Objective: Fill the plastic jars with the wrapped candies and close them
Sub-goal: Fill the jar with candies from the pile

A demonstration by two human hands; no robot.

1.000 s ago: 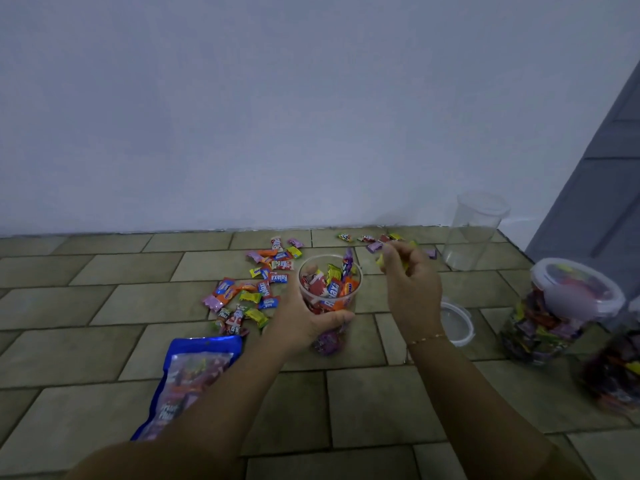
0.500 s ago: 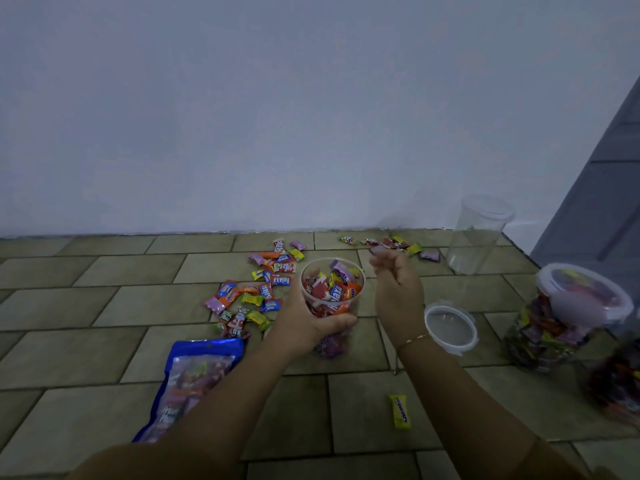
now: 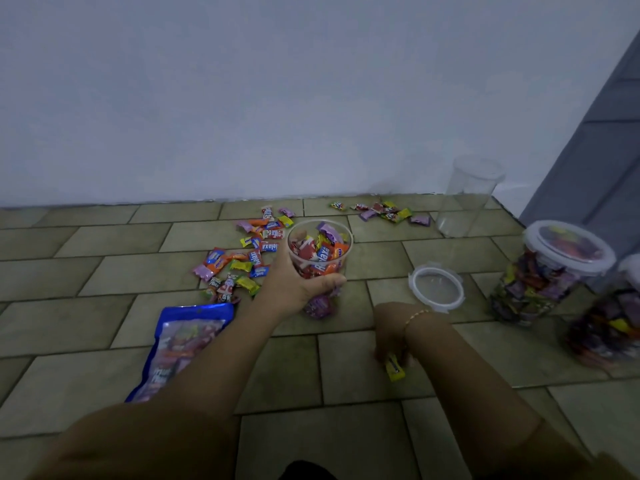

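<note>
Open plastic jar (image 3: 320, 258), nearly full of wrapped candies, stands on the tiled floor (image 3: 104, 271) near the middle of the visible floor area, gripped around its side by the left hand (image 3: 294, 289), thumb curled across the near wall. The right hand (image 3: 389, 336), nearer the camera, reaches down to the floor and pinches a yellow candy (image 3: 394, 368) at its fingertips. Loose candies (image 3: 242, 258) lie scattered just left of the jar; a second scatter (image 3: 388, 212) lies along the wall edge of the floor. A clear lid (image 3: 436, 287) lies flat right of the jar. An empty jar (image 3: 467, 199) stands toward the far right corner. Two filled jars, one lidded (image 3: 550, 271) and one blurred (image 3: 613, 323), stand at the right edge. A blue candy bag (image 3: 180, 344) lies at near left.
</note>
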